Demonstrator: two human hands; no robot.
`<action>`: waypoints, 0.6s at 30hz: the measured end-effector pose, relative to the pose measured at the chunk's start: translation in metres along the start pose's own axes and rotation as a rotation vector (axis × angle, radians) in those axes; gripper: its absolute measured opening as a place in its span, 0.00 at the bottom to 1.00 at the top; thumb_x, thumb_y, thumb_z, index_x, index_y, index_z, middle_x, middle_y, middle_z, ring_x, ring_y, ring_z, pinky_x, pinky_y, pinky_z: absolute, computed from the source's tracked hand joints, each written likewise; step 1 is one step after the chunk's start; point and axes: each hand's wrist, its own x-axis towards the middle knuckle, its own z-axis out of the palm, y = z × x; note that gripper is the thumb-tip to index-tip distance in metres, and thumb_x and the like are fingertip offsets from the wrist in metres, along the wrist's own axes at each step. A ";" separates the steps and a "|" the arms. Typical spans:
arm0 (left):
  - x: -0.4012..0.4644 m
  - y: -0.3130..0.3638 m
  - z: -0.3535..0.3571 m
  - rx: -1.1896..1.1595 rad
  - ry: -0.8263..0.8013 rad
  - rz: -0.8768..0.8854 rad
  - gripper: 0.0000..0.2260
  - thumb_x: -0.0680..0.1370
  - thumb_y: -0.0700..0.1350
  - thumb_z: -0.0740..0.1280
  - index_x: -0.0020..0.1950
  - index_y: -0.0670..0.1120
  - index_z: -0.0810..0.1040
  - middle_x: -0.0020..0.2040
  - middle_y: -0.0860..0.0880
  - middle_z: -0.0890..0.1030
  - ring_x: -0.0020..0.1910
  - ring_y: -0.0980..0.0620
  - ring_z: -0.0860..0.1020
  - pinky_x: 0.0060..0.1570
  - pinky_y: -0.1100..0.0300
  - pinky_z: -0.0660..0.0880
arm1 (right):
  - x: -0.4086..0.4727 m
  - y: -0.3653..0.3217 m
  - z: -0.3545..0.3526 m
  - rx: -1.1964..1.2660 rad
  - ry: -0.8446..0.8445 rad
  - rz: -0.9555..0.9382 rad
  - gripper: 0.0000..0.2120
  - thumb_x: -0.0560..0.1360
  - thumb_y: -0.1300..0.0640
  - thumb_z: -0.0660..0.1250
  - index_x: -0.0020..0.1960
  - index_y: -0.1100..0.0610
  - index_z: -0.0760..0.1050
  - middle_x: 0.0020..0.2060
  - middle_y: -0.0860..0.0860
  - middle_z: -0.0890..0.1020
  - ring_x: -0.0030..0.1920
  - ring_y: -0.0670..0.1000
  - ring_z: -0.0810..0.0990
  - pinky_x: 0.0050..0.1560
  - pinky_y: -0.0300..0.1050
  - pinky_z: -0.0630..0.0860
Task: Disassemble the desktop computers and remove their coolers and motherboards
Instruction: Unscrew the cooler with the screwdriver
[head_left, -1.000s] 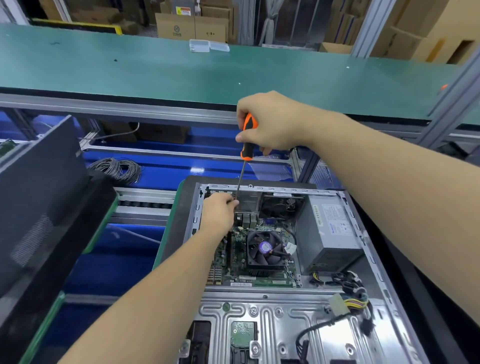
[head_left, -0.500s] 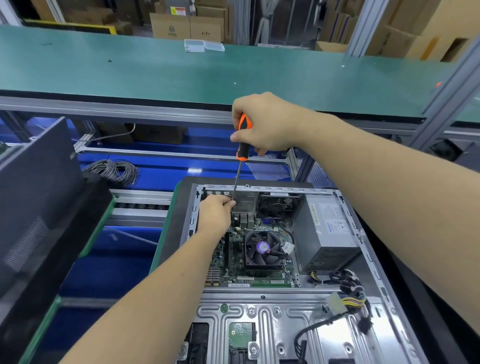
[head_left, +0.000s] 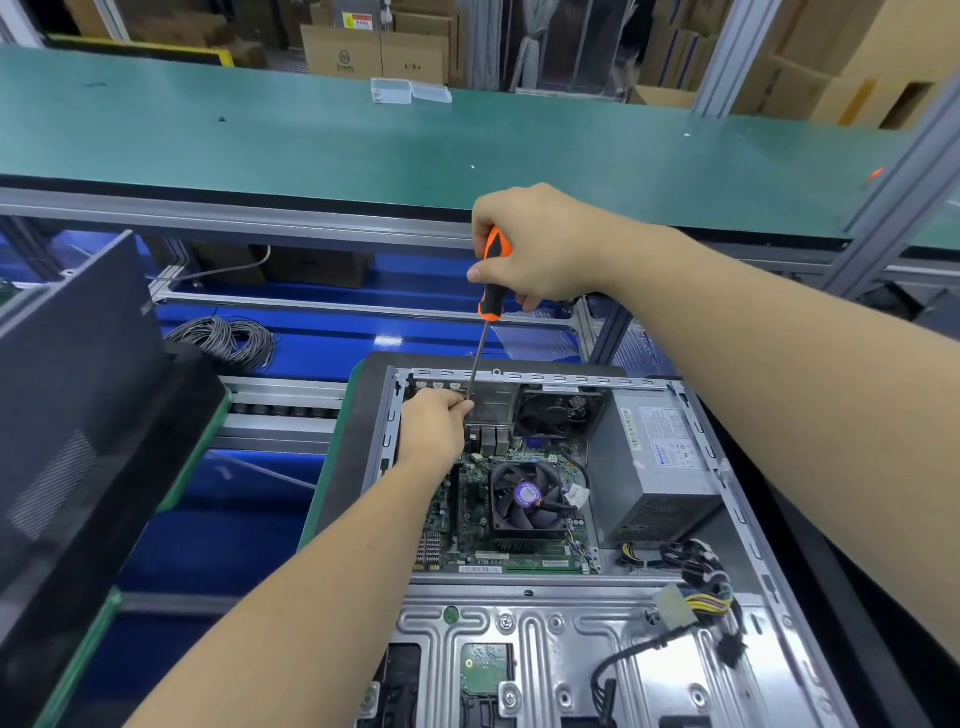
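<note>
Inside the open grey metal computer case (head_left: 737, 525), the black-finned cooler fan (head_left: 527, 496) and boxy grey power supply (head_left: 657, 462) crowd the green motherboard (head_left: 441, 530). Loose black and yellow cables (head_left: 701, 582) clutter its right side. The long green bench (head_left: 311, 145) beyond lies open.

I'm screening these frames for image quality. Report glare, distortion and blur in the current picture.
Head view: wide-angle bending bows the green bench edge; glare streaks the blue surface behind the computer case; the screwdriver in the right hand and the CPU cooler fan look sharp; forearms near the edges look stretched.
</note>
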 end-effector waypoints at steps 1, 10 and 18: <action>0.000 0.000 0.000 -0.006 0.004 -0.001 0.13 0.82 0.45 0.66 0.62 0.40 0.82 0.54 0.42 0.84 0.37 0.58 0.72 0.38 0.68 0.68 | 0.000 0.000 0.000 0.000 0.001 0.001 0.09 0.79 0.50 0.68 0.48 0.53 0.71 0.38 0.45 0.77 0.26 0.47 0.82 0.31 0.41 0.78; 0.001 0.000 0.003 -0.275 -0.006 -0.098 0.13 0.82 0.45 0.66 0.62 0.40 0.82 0.56 0.43 0.84 0.43 0.56 0.73 0.41 0.68 0.67 | -0.001 0.001 0.000 -0.009 -0.010 0.003 0.09 0.79 0.50 0.68 0.49 0.54 0.71 0.37 0.46 0.77 0.26 0.47 0.82 0.32 0.42 0.78; -0.011 0.013 -0.005 -0.476 0.060 -0.316 0.12 0.82 0.38 0.62 0.62 0.41 0.81 0.53 0.44 0.83 0.45 0.48 0.79 0.44 0.61 0.73 | 0.004 -0.006 -0.009 -0.294 -0.119 0.116 0.19 0.82 0.41 0.57 0.50 0.57 0.72 0.38 0.54 0.79 0.31 0.57 0.83 0.33 0.45 0.74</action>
